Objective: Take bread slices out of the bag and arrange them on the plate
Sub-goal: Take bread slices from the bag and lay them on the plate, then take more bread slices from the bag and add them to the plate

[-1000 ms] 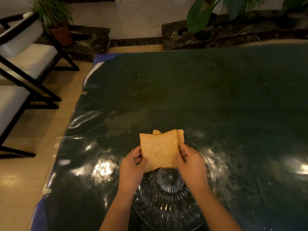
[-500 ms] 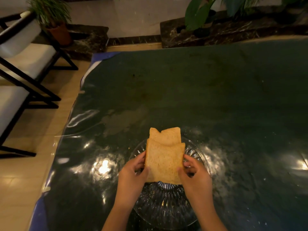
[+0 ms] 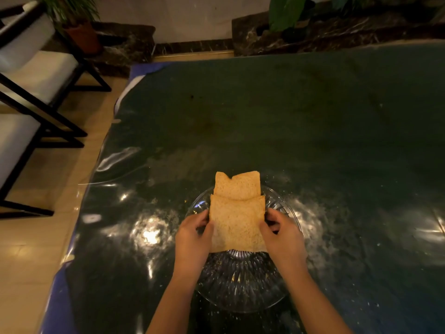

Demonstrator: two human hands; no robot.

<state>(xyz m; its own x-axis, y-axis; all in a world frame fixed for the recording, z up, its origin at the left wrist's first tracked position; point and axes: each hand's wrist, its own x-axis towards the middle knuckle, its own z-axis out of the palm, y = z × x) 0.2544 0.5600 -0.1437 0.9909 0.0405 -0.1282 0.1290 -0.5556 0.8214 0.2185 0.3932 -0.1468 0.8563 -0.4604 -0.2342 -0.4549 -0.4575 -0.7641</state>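
A clear cut-glass plate [image 3: 240, 292] sits on the dark table near me. Two brown bread slices overlap on its far half. The far slice [image 3: 237, 186] pokes over the plate's far rim. The near slice [image 3: 237, 222] lies partly over it. My left hand [image 3: 192, 237] grips the near slice's left edge and my right hand [image 3: 281, 233] grips its right edge. No bread bag is in view.
The table [image 3: 313, 128] has a dark green glossy cover with crumbs scattered around the plate. Its left edge [image 3: 96, 165] drops to a tan floor. Black-framed chairs with white cushions [image 3: 31, 75] stand at the left. Potted plants [image 3: 79, 27] line the far wall.
Both hands lowered the slices from above the plate's far rim down onto it. The near slice slid toward me, so the far slice now shows more behind it.
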